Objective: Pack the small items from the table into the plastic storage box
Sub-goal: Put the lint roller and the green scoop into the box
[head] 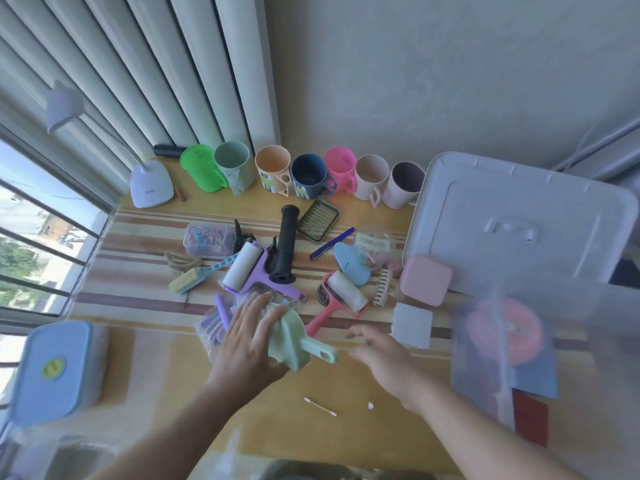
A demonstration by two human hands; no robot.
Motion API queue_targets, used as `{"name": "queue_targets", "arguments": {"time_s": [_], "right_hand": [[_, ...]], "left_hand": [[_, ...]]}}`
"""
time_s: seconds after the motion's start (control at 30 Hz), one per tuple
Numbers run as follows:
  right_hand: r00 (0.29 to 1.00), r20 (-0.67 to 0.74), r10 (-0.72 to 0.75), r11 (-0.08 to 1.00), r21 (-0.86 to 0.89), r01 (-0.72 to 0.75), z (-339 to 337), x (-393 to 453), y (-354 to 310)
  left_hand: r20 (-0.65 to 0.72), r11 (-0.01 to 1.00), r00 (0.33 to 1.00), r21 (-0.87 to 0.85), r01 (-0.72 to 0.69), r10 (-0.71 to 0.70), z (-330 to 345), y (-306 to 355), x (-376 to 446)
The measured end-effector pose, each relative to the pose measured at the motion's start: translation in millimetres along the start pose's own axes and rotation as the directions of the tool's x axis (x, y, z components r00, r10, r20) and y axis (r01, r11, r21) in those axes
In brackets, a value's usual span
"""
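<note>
Our left hand (247, 336) lies with its fingers spread over a pale green plastic scoop-like piece with a flat handle and a hanging hole (298, 341), pressing and partly curling round its body. It sits on the yellow striped counter (145, 271), beside a crinkly clear bag of purple plastic bits (216, 322). Our right hand (377, 355) hovers just beside the handle, fingers loose and holding nothing; it is blurred, so we cannot tell more.

We judge the green piece light, rigid and smooth, slick enough to slide under a flat palm. The thin handle or the rim of the body looks like the surest place to pinch. The bag is soft and slippery, and its contents would shift; it is better gathered by the neck.

The clear plastic storage box (502, 348) stands at the right edge of the counter, with pink and blue things already inside, and its grey moulded lid (512, 220) lies behind it. Still out are:

- a purple-framed lint roller with a white drum (242, 265)
- a pink-handled lint roller (341, 296)
- a ribbed black rubber grip (286, 242)
- a toothed beige hair claw (382, 285)
- a pink rounded square case (426, 280)

All of these look hard and light. The rollers' sticky drums could cling to the loose bag.
</note>
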State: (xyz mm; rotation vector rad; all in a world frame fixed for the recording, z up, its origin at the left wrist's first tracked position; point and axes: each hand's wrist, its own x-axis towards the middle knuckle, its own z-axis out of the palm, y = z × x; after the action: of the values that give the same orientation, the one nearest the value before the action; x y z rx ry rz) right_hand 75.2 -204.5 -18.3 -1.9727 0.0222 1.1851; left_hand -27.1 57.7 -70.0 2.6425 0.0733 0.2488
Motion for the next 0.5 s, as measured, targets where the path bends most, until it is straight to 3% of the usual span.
{"name": "queue_targets", "arguments": {"time_s": [0.07, 0.17, 0.27, 0.37, 0.43, 0.5], "right_hand": [[0.988, 0.138, 0.075, 0.976, 0.195, -0.101, 1, -5, -6], [0.952, 0.277, 0.128, 0.969, 0.169, -0.180, 1, -15, -6], [0.942, 0.298, 0.152, 0.945, 0.236, -0.227, -5, -22, 4], [0.965, 0.243, 0.102, 0.933, 0.313, -0.177, -10, -27, 20], [0.989, 0.133, 0.069, 0.935, 0.336, -0.110, -10, -29, 32], [0.996, -0.062, 0.064, 0.993, 0.104, -0.057, -11, -28, 45]], "left_hand": [[-0.019, 0.998, 0.998, -0.014, -0.062, 0.062, 6, 21, -3], [0.001, 0.997, 0.997, 0.009, -0.081, 0.081, 17, 45, -3], [0.072, 0.993, 0.991, 0.015, -0.115, 0.113, 26, 61, -2], [0.220, 0.982, 0.959, 0.025, -0.186, 0.176, 31, 63, -2], [0.303, 0.980, 0.938, 0.055, -0.190, 0.165, 28, 57, -2], [0.296, 0.989, 0.951, 0.085, -0.124, 0.094, 21, 44, -2]]}}
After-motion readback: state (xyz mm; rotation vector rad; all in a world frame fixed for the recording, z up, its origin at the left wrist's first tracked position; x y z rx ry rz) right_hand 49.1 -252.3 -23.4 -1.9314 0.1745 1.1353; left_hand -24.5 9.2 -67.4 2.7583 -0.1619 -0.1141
